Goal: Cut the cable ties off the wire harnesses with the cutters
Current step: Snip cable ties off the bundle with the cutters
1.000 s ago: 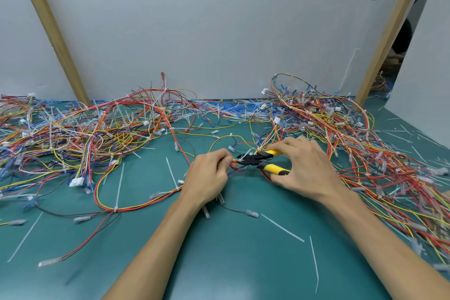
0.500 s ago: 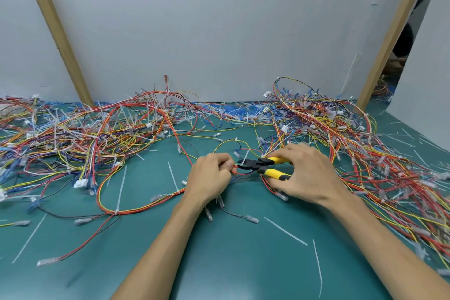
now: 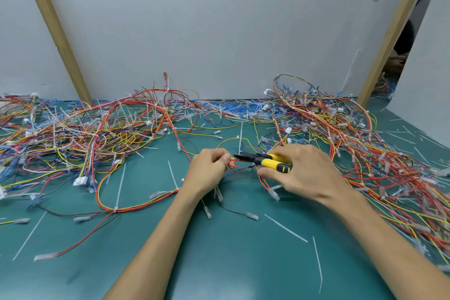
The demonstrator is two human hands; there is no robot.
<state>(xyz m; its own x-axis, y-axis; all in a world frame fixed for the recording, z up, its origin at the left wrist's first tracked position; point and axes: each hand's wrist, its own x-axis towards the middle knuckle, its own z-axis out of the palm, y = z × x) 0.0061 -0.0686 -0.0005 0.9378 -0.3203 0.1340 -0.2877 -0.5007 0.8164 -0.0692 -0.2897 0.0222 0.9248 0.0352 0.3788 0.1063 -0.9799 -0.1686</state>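
Your left hand (image 3: 209, 173) sits at mid-tabletop, knuckles up. Its grip is curled, with thumb and fingers pinching a small bunch of red and orange wires (image 3: 239, 166). That bunch runs right from the fingertips, under the cutters (image 3: 265, 159).

Your right hand (image 3: 309, 173) is just beside it. Its grip is wrapped around the yellow handles, fingers over the top and thumb underneath. The black head points left, and its tip is close to your left fingertips, just above the pinched wires. Whether the blades are closed cannot be told.

A white tie (image 3: 241, 137) runs from near the cutter tip toward the back. Whether it is fastened to the held wires cannot be told.

The green tabletop (image 3: 231, 263) carries two tangled harness heaps. The left heap (image 3: 73, 134) spreads from the left edge to the middle. The right heap (image 3: 341, 134) runs from the back right down past your right forearm. White ties are visible throughout both.

Loose tie strips (image 3: 285, 228) lie scattered on the bare mat near your forearms. A red and yellow loop (image 3: 114, 209), cinched by a tie, lies left of your left wrist.

A grey wall stands behind, with a slanted wooden post (image 3: 56, 31) at each side.
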